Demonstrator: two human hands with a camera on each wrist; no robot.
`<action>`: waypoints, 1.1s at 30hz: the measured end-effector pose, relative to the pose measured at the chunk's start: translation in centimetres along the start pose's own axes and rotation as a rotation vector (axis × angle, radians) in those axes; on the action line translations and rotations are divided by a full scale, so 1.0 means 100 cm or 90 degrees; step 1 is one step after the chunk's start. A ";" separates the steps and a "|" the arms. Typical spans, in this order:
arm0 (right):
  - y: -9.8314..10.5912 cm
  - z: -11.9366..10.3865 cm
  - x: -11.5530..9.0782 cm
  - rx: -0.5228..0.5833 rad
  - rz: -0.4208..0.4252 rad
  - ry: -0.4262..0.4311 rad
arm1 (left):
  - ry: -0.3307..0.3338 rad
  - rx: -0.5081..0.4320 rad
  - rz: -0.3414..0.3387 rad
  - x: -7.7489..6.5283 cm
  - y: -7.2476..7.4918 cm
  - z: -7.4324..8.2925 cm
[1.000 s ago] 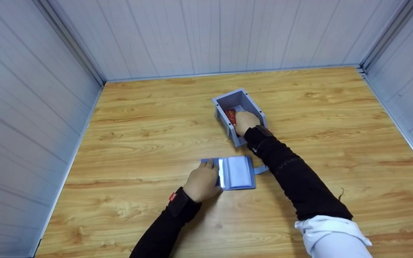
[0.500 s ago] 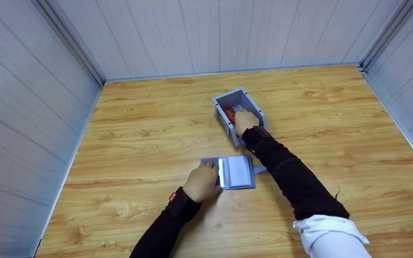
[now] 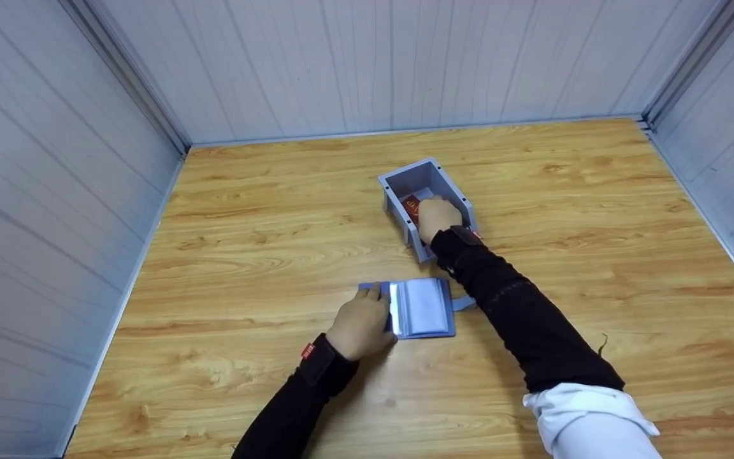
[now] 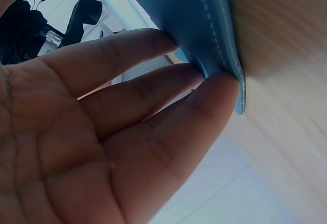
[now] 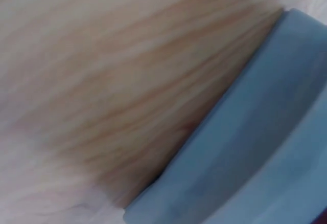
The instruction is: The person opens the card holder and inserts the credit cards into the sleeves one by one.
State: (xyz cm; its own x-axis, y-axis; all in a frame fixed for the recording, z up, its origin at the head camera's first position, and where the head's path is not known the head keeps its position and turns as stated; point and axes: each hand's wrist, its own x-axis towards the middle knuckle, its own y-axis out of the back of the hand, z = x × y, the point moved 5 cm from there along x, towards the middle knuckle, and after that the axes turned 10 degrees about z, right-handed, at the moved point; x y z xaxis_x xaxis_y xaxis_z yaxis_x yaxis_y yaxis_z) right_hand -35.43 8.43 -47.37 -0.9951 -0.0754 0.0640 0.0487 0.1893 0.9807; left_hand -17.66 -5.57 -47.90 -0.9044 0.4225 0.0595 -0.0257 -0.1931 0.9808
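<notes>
A small blue card holder (image 3: 423,307) lies opened out on the table, clear sleeves facing up. My left hand (image 3: 359,325) rests on its left cover; in the left wrist view the fairly straight fingers (image 4: 153,93) touch the edge of the stitched blue cover (image 4: 189,22). My right hand (image 3: 437,217) reaches down into a grey plastic bin (image 3: 410,169), beside a red card (image 3: 411,207) with gold lettering. Its fingertips are hidden, so whether it grips anything does not show. The right wrist view has only the bin's wall (image 5: 230,132) and wood, no hand.
The wood-grain table (image 3: 265,217) is bounded by pale panel walls (image 3: 354,70) at the back and sides. A blue strap (image 3: 462,303) extends from the card holder's right edge, close beneath the right forearm.
The right hand shifts slightly inside the bin, and the red card beside it changes angle a little. The left hand and the card holder stay in place.
</notes>
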 end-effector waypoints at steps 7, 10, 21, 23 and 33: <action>0.007 0.003 -0.006 0.019 -0.011 0.000 | 0.005 -0.002 -0.015 0.001 -0.001 0.000; 0.010 0.004 -0.009 0.022 -0.002 0.005 | 0.003 0.000 -0.014 0.002 -0.002 0.000; 0.018 0.010 -0.007 0.053 -0.003 0.007 | 0.002 -0.003 -0.009 0.001 -0.001 0.000; 0.019 0.014 -0.007 0.080 -0.007 -0.004 | 0.003 -0.005 -0.010 0.001 -0.002 0.000; 0.038 0.028 -0.020 0.212 0.019 0.020 | 0.002 -0.012 -0.007 0.001 -0.001 0.000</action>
State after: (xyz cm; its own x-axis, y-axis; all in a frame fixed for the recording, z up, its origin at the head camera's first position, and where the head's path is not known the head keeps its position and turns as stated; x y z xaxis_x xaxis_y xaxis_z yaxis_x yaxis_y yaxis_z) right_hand -33.52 12.06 -44.29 -0.9903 -0.0944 0.1021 0.0414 0.5007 0.8646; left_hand -17.79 -5.52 -48.02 -0.9053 0.4220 0.0489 -0.0431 -0.2057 0.9777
